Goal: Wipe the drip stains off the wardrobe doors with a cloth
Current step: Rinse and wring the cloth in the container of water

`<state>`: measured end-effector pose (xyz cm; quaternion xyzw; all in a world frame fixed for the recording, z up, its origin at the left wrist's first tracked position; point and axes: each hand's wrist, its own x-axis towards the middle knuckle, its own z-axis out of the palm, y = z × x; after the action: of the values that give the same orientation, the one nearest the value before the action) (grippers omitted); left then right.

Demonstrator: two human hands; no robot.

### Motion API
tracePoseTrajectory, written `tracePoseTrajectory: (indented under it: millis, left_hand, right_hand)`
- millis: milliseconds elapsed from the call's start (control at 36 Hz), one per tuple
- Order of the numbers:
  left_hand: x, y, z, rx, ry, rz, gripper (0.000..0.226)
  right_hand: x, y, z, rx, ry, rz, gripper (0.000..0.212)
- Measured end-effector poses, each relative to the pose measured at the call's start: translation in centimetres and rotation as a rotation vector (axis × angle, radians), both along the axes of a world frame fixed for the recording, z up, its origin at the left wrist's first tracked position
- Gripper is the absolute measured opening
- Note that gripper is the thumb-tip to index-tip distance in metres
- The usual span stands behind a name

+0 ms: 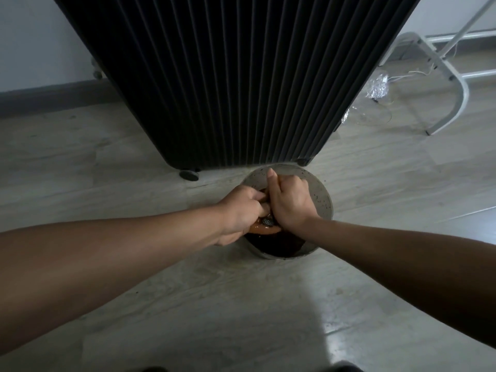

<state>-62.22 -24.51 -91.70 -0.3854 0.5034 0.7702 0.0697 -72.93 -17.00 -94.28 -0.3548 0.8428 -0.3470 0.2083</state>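
Observation:
Over a round grey bucket [323, 202] on the floor, both my hands grip a wet orange-brown cloth [264, 229]. My left hand [241, 208] curls round its left part and my right hand [290, 200] round its right part, fists close together. Most of the cloth is hidden inside the fists. Dark water shows in the bucket below. Right behind the bucket stands the black ribbed wardrobe [236, 76], its fluted doors rising out of view; no drip stains can be made out in the dim light.
The wardrobe stands on small black feet [189, 175] on a pale wood-look floor. A white metal rack frame [453, 76] and crumpled clear plastic [377, 88] lie at the right. A grey skirting board runs along the left wall.

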Motion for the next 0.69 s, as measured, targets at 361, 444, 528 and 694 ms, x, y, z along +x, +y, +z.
tracePoseTrajectory:
  millis: [361,444,528,694]
  left_hand:
    - [-1.8,0.0,-0.7,-0.25,-0.102,-0.087,0.022]
    - [-2.2,0.3,-1.1,-0.416,-0.157,-0.236,0.029]
    - [-2.1,-0.1,-0.4,-0.61,-0.195,-0.416,0.039]
    - [-2.3,-2.2,1.6,-0.788,-0.163,-0.357,0.059]
  right_hand:
    - [-2.2,-1.9,-2.6,0.123,-0.346,-0.268,0.054]
    - [-2.7,-1.4,-2.2,0.151,-0.226,-0.179,0.058]
    - [-3.5,-1.5,-1.8,0.289,-0.192,-0.049,0.055]
    - [-3.8,-2.9,-3.4,0.722,-0.265,0.245,0.036]
